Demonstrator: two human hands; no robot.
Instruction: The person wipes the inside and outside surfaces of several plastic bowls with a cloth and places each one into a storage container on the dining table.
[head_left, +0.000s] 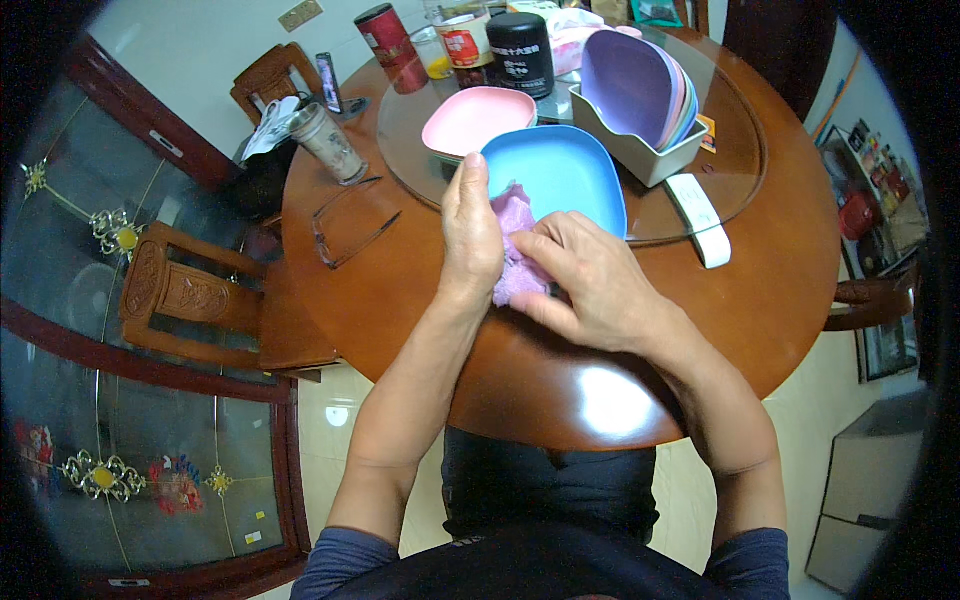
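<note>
My left hand (474, 232) is raised on edge over the table, its palm against a crumpled purple cloth (517, 277). From the other side, the bent fingers and thumb of my right hand (589, 281) grip the same cloth. Just beyond the hands lies a blue square plate (574, 172) with rounded corners, partly hidden by them. A pink plate (480, 121) rests behind it on the glass turntable, on top of at least one more. Several coloured plates, a purple one (626, 86) in front, stand on edge in a grey holder (652, 157).
A white strip-like object (699, 221) overlaps the turntable's edge (750, 191) at the right. Eyeglasses (330, 240) and a tumbler (330, 142) are at the left. A black jar (520, 56) and a red canister (391, 49) stand farther back. A carved wooden chair (195, 296) is beside the table.
</note>
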